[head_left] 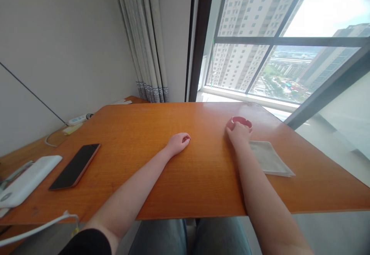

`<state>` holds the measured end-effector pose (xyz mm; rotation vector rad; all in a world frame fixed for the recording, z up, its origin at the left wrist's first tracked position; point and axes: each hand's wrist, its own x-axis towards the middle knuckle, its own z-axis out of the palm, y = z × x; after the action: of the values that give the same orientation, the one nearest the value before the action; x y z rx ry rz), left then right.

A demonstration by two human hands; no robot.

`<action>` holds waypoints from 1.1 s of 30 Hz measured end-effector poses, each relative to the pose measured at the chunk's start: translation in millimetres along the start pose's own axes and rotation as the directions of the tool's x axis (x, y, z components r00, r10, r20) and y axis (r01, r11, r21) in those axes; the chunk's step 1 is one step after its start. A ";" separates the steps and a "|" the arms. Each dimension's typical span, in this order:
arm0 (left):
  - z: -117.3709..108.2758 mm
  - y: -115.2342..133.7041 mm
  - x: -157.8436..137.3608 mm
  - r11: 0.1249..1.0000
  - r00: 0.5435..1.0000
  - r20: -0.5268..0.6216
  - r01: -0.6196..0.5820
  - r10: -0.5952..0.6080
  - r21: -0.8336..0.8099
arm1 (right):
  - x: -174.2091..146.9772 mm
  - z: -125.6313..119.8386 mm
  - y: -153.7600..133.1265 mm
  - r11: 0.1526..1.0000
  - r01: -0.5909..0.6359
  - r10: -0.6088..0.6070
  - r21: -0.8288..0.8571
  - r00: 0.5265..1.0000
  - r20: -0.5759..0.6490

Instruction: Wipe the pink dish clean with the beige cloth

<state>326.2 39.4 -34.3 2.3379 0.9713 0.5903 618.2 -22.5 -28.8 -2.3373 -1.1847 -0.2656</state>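
My right hand (239,133) is closed on the near rim of a round pink ashtray (244,121), which stands toward the far right of the table. The hand covers the ashtray's near side. Just nearer to me, a folded light-grey cloth (268,156) lies flat beside my right forearm. Near the middle of the wooden table, my left hand (177,143) rests with its fingers curled into a loose fist. Nothing shows inside that fist.
A dark phone (75,166) lies on the left of the wooden table (199,185), with a white power bank (30,180) beyond it at the edge. A white cable (37,230) crosses the lower left corner. A power strip (79,119) sits by the wall.
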 end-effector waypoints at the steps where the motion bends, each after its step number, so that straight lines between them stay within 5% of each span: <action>1: 0.4 -0.5 0.2 1.000 1.000 0.001 -0.005 0.005 -0.003 | 0.7 0.9 -0.1 1.000 -0.004 0.004 -0.013 1.000 0.006; 3: 1.8 -1.3 0.5 1.000 1.000 -0.019 -0.024 0.024 -0.016 | 0.4 1.0 -7.6 0.999 0.032 -0.031 -0.026 0.999 0.026; 6: 3.8 -1.0 -0.5 0.994 0.989 -0.107 -0.105 0.104 -0.003 | -6.8 1.3 -33.9 0.970 0.236 -0.240 0.050 0.965 0.104; 10: 1.3 4.1 -3.7 0.971 0.959 -0.193 -0.182 0.210 0.152 | -27.8 8.6 -78.4 0.792 0.533 -0.589 0.298 0.795 0.143; 13: -5.6 9.4 -4.2 0.933 0.957 -0.135 -0.209 0.257 0.293 | -46.5 14.7 -102.8 0.605 0.644 -0.761 0.468 0.641 0.101; 15: -11.0 11.9 -3.2 0.911 0.963 -0.073 -0.218 0.258 0.350 | -56.7 15.4 -110.9 0.517 0.666 -0.811 0.538 0.582 0.059; 17: -17.2 12.2 -1.9 0.912 0.973 -0.028 -0.202 0.227 0.357 | -62.9 13.1 -112.3 0.492 0.647 -0.805 0.583 0.593 0.022; 19: -26.5 8.5 -2.1 0.932 0.982 -0.019 -0.172 0.188 0.320 | -64.1 9.6 -108.2 0.517 0.603 -0.743 0.607 0.668 -0.030; 23: -63.0 -17.7 -12.3 0.943 0.980 -0.189 0.001 0.065 0.333 | -57.3 9.8 -95.1 0.612 0.522 -0.623 0.594 0.781 -0.044; 28: -118.9 -74.6 -43.3 0.808 0.921 -0.371 0.308 -0.120 0.503 | -53.4 24.7 -91.9 0.690 0.444 -0.597 0.571 0.796 0.103; 33: -137.0 -101.6 -65.6 0.729 0.844 -0.451 0.500 -0.289 0.467 | -55.2 29.1 -95.5 0.681 0.437 -0.621 0.588 0.770 0.148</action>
<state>154.0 93.5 -5.5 2.4159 2.0124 0.6019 507.4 1.1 -41.9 -1.5357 -1.8430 0.2643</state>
